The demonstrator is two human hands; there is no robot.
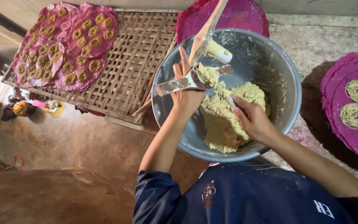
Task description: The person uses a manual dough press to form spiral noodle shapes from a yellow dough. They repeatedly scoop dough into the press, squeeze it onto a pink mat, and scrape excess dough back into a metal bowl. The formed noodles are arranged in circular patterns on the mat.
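Observation:
A large grey metal bowl (284, 89) sits in front of me holding a mound of yellowish dough (228, 118). My left hand (186, 94) grips a metal press tool (195, 62) with long handles, held over the bowl's left side, with dough stuck in it. My right hand (251, 118) rests on the dough and holds a small white-handled scraper (230, 101) against it.
A woven bamboo rack (139, 62) lies at the back left, carrying purple round mats (69, 43) with several coiled dough pieces. More purple mats (349, 105) with noodle coils lie at the right. Another purple mat (237, 16) is behind the bowl. The floor is brown earth.

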